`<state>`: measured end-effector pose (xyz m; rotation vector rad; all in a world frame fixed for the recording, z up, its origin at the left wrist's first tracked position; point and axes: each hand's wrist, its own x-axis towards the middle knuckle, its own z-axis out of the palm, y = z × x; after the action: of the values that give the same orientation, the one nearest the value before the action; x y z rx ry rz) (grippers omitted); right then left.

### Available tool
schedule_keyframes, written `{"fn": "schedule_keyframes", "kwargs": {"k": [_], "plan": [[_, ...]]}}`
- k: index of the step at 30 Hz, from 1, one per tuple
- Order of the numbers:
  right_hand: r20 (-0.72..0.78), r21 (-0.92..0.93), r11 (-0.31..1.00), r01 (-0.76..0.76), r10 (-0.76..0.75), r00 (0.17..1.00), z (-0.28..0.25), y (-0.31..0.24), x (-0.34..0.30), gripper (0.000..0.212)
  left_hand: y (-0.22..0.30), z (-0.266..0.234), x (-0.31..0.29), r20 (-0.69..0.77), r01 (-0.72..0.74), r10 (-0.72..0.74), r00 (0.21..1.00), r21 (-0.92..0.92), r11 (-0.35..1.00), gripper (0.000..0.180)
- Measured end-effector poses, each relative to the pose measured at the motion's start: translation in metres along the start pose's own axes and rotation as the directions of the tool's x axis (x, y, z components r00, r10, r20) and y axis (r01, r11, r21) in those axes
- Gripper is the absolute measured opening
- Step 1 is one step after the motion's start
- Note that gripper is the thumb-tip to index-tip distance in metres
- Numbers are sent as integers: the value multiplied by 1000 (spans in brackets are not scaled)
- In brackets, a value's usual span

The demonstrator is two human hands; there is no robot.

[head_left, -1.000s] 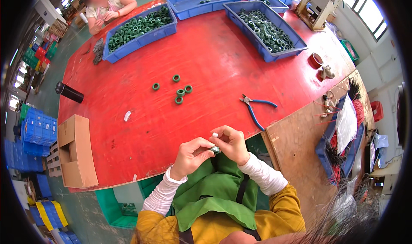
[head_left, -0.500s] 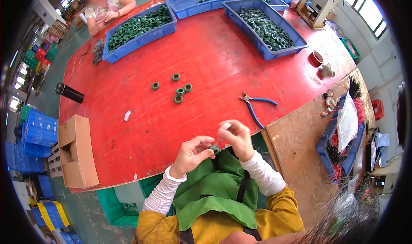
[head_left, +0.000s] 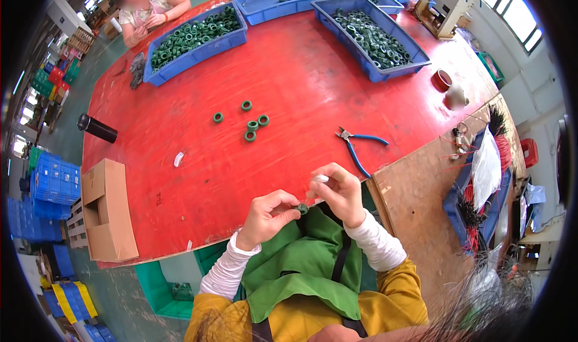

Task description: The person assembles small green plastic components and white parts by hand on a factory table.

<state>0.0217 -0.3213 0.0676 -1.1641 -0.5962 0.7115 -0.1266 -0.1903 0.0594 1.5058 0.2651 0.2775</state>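
Observation:
A small green ring is pinched between the thumb and fingers of my left hand, just above the green apron. My right hand is raised a little to the right of the ring, its thumb and fingers brought together. Something small and white shows at those fingertips; whether they hold it or wear it, I cannot tell. Several loose green rings lie on the red tabletop beyond my hands. Blue-handled cutting pliers rest with handles spread to the right.
Blue trays of green rings stand at the back. A cardboard box and a black cylinder are at left. Red and black wires fill a bin at right. Another person sits at the far left.
My right hand has shifted slightly right and down, and the white thing at its fingers is turned differently. My left hand still pinches the green ring, its fingers drawn closer together.

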Motion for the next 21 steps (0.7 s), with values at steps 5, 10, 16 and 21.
{"fn": "schedule_keyframes", "kwargs": {"k": [5, 10, 16, 21], "plan": [[96, -10, 984, -180, 180, 979, 0, 23, 7, 13, 1, -4, 0, 106, -60, 58, 993, 18, 998, 16], [149, -37, 980, -194, 198, 969, -1, 47, -1, 14, 2, -1, 1, 112, 33, -23, 993, -90, 995, 17], [81, 113, 953, -280, 272, 959, 1, 37, -3, 18, -7, -4, 3, 153, 3, 17, 988, -125, 992, 22], [106, -16, 960, -280, 280, 954, 4, 47, -14, 26, -4, -1, 3, 64, -4, 13, 998, -145, 989, 18]]}}
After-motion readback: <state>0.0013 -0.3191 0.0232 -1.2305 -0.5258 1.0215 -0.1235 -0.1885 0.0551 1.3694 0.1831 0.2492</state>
